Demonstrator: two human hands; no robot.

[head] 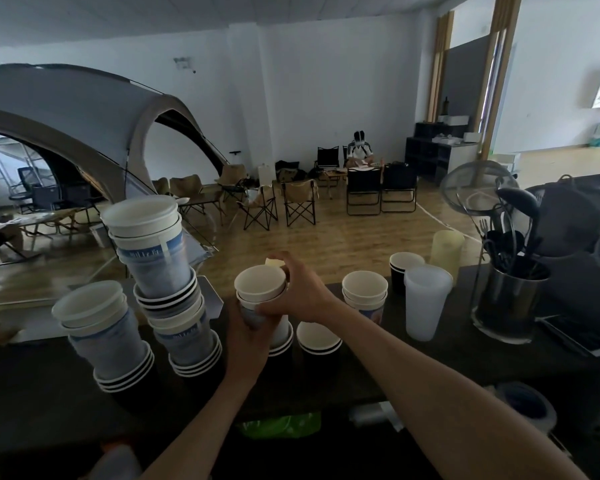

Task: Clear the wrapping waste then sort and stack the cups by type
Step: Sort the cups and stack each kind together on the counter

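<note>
My left hand (248,337) grips the lower body of a short stack of white paper cups with blue print (260,285), held above the dark counter (378,368). My right hand (297,296) pinches the rim and side of the top cup of that stack. Under my hands stands a black cup stack with white rims (283,341), and another black cup stack (318,339) sits just to its right. A tall leaning pile of mixed blue-print and black cups (167,271) rises at the left, beside a shorter mixed pile (104,327).
To the right stand a blue-print cup pair (365,292), a black cup (404,268), frosted plastic cups (426,299) and a yellowish plastic cup stack (447,251). A steel utensil holder (510,299) stands at far right. A green wrapper (281,426) lies below the counter edge.
</note>
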